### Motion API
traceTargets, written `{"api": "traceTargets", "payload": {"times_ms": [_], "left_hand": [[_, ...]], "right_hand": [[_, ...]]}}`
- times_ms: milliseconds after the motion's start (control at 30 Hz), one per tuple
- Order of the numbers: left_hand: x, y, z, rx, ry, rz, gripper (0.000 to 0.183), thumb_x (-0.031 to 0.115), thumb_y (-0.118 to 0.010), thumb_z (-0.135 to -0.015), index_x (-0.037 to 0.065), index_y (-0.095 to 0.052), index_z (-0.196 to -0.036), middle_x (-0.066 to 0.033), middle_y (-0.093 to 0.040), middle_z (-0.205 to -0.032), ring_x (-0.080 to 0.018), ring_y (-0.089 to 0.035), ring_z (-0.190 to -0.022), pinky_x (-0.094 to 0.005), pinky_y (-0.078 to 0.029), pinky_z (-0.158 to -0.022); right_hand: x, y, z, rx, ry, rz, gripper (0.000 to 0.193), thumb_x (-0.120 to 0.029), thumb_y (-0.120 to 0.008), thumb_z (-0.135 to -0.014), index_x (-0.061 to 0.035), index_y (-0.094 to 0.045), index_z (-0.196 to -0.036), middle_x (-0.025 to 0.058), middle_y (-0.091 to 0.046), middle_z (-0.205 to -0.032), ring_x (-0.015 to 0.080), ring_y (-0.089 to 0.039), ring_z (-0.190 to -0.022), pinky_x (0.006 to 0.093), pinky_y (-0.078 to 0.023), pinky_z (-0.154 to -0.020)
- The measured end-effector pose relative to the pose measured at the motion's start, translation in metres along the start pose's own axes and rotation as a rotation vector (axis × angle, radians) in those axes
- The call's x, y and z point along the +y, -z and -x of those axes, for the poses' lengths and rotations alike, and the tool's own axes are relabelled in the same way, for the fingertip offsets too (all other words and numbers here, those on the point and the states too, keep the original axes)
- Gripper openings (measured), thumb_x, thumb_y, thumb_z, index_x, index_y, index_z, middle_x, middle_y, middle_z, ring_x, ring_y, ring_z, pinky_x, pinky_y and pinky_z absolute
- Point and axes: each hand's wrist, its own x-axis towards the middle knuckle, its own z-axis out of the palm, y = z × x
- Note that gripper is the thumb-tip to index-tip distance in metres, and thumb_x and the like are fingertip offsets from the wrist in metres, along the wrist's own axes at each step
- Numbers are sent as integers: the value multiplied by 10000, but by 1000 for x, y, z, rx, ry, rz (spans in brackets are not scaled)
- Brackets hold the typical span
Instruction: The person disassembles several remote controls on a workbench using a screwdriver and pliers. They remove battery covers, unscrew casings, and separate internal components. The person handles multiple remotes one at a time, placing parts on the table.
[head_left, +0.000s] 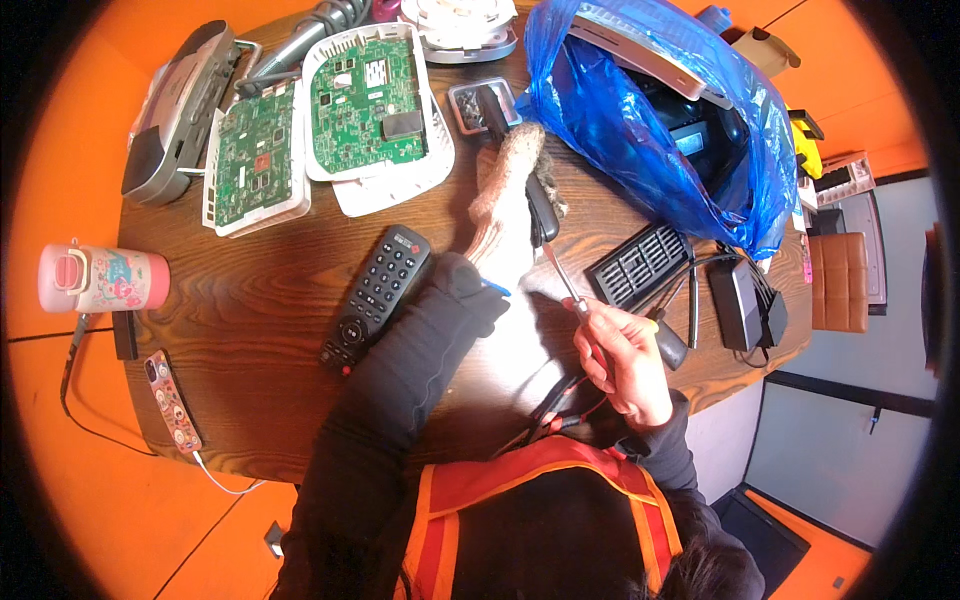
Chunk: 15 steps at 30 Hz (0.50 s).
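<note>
My left hand (508, 205), in a fluffy light knitted glove, is closed around a black, rounded, elongated piece (543, 212) whose kind I cannot make out. Bare and pinched, my right hand (625, 360) grips a slim metal tool (562, 268) that looks like a screwdriver. Its narrow end reaches the near end of the black piece; whether they touch is unclear. Fingers hide the tool's rear part. Just beyond the glove sits a small clear tray (482, 105) of tiny dark parts. A black remote control (377, 297) lies left of my left forearm.
Two white housings with green circuit boards (368, 105) (254, 155) stand at the far left, near a grey device (180, 110). A blue plastic bag (610, 120) holds electronics at the far right. Nearby lie a black slotted panel (638, 265), a power adapter (735, 303), cables, a cup (120, 279) and a phone (173, 402).
</note>
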Motion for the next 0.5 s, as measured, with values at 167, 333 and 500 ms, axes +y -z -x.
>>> {"api": "traceTargets", "payload": {"times_ms": [167, 333, 500], "left_hand": [[-1, 1, 1, -53, -34, -41, 280, 364, -666, -820, 150, -536, -944, 12, -541, -689, -128, -520, -513, -297, -477, -472], [0, -1, 2, -17, -42, -26, 293, 368, -661, -820, 154, -520, -961, 19, -520, -700, -126, -510, -523, -303, -476, -494], [-4, -4, 0, 8, -74, 6, 314, 371, -672, -816, 154, -515, -981, 21, -503, -717, -123, -500, -574, -305, -477, -539]], "right_hand": [[-4, 8, 2, -68, -103, -131, 327, -217, -482, -979, 14, -566, -1194, -8, -493, -629, 22, -335, -424, 166, -234, -364], [11, 2, 0, 203, 42, 279, 283, -126, -565, -926, 13, -595, -1171, 14, -515, -635, 52, -440, -479, 209, -343, -440], [20, -7, -8, 535, 767, 1417, 308, -54, -630, -824, -19, -627, -1130, 102, -555, -682, 226, -552, -585, 307, -434, -566]]}}
